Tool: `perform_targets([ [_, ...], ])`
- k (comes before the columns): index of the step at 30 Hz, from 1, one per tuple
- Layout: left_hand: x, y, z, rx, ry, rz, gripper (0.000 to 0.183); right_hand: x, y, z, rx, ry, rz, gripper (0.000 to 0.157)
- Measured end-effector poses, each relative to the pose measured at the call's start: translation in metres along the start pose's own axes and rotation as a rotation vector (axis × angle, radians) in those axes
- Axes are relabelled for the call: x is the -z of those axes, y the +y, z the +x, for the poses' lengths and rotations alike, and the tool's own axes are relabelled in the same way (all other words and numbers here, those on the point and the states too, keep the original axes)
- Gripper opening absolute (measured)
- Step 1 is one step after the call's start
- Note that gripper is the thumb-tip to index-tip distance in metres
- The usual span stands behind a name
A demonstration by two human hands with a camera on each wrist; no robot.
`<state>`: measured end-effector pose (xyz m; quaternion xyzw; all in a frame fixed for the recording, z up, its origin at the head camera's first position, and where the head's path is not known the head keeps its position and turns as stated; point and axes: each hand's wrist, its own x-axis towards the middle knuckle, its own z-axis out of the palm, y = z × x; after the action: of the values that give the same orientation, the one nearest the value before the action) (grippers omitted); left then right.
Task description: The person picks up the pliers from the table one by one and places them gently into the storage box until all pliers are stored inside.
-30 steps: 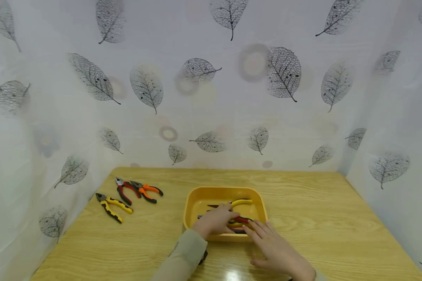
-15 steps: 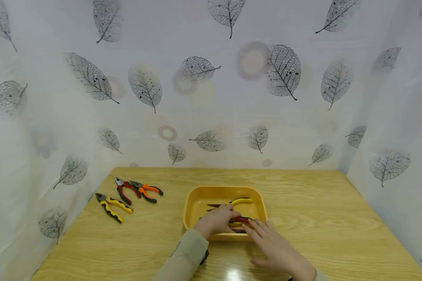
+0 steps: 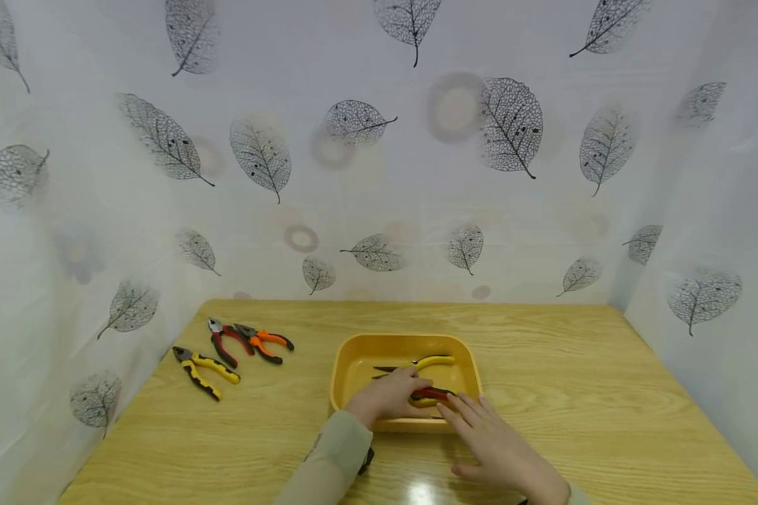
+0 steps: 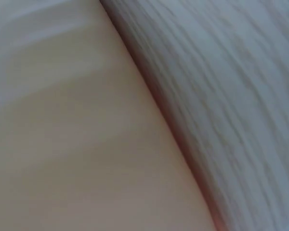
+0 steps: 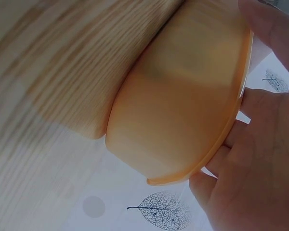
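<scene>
Now, line by line:
Left hand [image 3: 388, 396]: reaches into the yellow tray [image 3: 344, 361], fingers curled down over the red-and-yellow pliers [image 3: 431, 397] lying near the tray's front; whether the fingers actually close round the handles cannot be told from the head view.
Left wrist view: only a blurred pale surface against wood grain, nothing readable.
Right hand [image 3: 499, 449]: lies on the bench [image 3: 575, 393] at the tray's front right corner, fingers straight and relaxed, tips at the rim; the right wrist view shows its fingers [image 5: 265, 33] against the tray's rim and outer wall.
Long-nose pliers [image 3: 420, 364]: yellow-handled, inside the tray toward the back, just beyond the left hand.
Bench, left side: three more pliers well apart from the tray: a yellow-and-black pair [image 3: 203, 371] nearest the edge, a red-handled pair [image 3: 224, 341] and an orange-handled pair [image 3: 264, 343] just beside each other behind it.
Backdrop [image 3: 379, 154]: white sheet printed with grey leaves, on three sides.
</scene>
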<state>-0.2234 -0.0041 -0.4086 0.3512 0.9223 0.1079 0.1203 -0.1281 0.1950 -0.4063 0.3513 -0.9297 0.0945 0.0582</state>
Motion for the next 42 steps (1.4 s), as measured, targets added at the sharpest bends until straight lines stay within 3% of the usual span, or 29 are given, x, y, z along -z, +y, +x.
perform_targets([
  [14,0.013,0.003,-0.01,-0.024,0.075,-0.007,0.067,-0.002,0.001,0.0,-0.003,-0.002,0.003,0.081],
  [21,0.021,-0.003,-0.017,-0.111,0.211,0.061,0.057,-0.001,0.0,0.0,0.002,0.011,0.003,0.081],
  [28,0.031,-0.017,-0.03,-0.1,0.334,0.09,0.053,0.0,0.0,0.001,-0.02,-0.014,0.006,0.081],
  [37,0.034,-0.035,-0.047,-0.059,0.325,0.029,0.053,-0.001,0.0,0.002,-0.027,-0.016,0.005,0.081],
  [42,0.034,-0.044,-0.053,-0.047,0.354,0.052,0.052,-0.001,0.0,0.002,-0.031,-0.02,0.009,0.081],
])
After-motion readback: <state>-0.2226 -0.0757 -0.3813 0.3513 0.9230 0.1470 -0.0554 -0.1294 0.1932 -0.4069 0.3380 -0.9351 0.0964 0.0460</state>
